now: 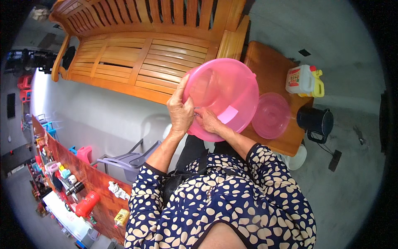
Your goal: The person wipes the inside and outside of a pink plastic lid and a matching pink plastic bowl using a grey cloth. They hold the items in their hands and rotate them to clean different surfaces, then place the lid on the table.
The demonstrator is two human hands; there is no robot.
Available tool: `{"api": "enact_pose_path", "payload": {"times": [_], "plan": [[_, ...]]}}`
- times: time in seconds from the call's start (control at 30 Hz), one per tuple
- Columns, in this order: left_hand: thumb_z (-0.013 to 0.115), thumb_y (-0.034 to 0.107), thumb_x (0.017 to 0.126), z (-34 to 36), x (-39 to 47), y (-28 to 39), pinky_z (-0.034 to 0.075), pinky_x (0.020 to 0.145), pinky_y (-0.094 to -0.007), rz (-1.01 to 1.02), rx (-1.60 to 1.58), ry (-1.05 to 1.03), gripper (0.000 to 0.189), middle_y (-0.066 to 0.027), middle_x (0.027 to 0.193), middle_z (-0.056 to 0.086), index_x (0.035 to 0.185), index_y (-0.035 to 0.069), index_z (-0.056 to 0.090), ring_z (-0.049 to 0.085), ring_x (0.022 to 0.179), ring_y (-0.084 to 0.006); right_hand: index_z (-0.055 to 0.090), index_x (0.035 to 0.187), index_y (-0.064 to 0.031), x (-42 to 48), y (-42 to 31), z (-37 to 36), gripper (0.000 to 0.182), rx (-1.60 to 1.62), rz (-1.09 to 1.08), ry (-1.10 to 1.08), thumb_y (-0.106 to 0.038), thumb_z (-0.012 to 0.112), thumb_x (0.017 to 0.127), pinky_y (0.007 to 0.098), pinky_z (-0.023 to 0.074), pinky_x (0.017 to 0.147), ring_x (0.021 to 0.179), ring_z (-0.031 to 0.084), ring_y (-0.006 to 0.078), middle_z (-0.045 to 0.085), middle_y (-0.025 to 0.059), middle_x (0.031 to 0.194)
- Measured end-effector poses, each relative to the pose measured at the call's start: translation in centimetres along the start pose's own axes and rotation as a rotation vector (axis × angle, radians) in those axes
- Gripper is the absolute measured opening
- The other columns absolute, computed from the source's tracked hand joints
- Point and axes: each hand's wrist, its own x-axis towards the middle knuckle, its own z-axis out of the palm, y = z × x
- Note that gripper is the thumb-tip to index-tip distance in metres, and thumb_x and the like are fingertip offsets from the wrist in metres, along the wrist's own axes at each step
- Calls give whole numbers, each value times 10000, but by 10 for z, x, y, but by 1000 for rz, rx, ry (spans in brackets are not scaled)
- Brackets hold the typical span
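A pink plastic basin (239,90) is tilted in front of me, its inside facing up towards me. My left hand (181,109) grips its left rim, fingers outside and thumb over the edge. Inside the basin, my right hand (210,119) pinches a small greyish thing near the left wall; what it is cannot be told. A pale pink rectangular patch shows on the basin's inner surface. Right of the basin, a second, translucent pink basin (271,115) sits on a brown wooden table (264,59).
A slatted wooden bench (174,49) stands ahead. Plastic jugs (300,80) and a dark electric kettle (314,120) stand at the right, with a power strip (335,160) beyond. Leftward are a purple plastic chair (130,163) and a reddish table (105,174) holding a red bottle (88,204).
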Motion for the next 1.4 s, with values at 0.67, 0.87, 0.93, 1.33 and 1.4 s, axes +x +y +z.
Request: {"api": "enact_pose_path", "payload": {"times": [0.67, 0.87, 0.93, 1.33, 1.4], "plan": [[458, -135, 774, 13, 17, 10, 463, 916, -290, -60, -32, -75, 561, -144, 1172, 654, 1291, 56, 564, 620, 1079, -192, 651, 740, -73, -77, 18, -131, 106, -1002, -283, 475, -155, 584, 732, 394, 373, 746, 807, 508, 232, 564, 61, 779], [466, -126, 808, 17, 13, 23, 440, 947, -282, -148, -92, -140, 532, -111, 1191, 629, 1312, 26, 539, 570, 1083, -143, 683, 835, -99, -98, 8, -84, 140, -677, -134, 296, -179, 577, 792, 414, 378, 748, 809, 544, 256, 592, 87, 822], [469, -129, 808, 17, 13, 25, 440, 946, -281, -130, -30, -144, 532, -111, 1191, 629, 1313, 24, 539, 571, 1081, -143, 690, 909, -122, -104, 4, -67, 169, -513, -103, 266, -185, 558, 824, 421, 380, 748, 822, 557, 271, 601, 97, 851], [448, -130, 769, 21, 17, 23, 484, 870, -286, -83, -76, -116, 570, -131, 1142, 672, 1282, 80, 580, 640, 1026, -167, 698, 885, -156, -100, 28, -114, 141, -765, -235, 508, -148, 595, 790, 388, 339, 672, 802, 469, 231, 476, 54, 809], [448, -135, 771, 21, 16, 22, 484, 872, -284, -72, -75, -106, 569, -128, 1137, 674, 1282, 79, 580, 639, 1026, -163, 683, 899, -146, -88, 36, -133, 140, -897, -191, 588, -133, 605, 783, 391, 351, 670, 807, 471, 241, 472, 66, 812]]}}
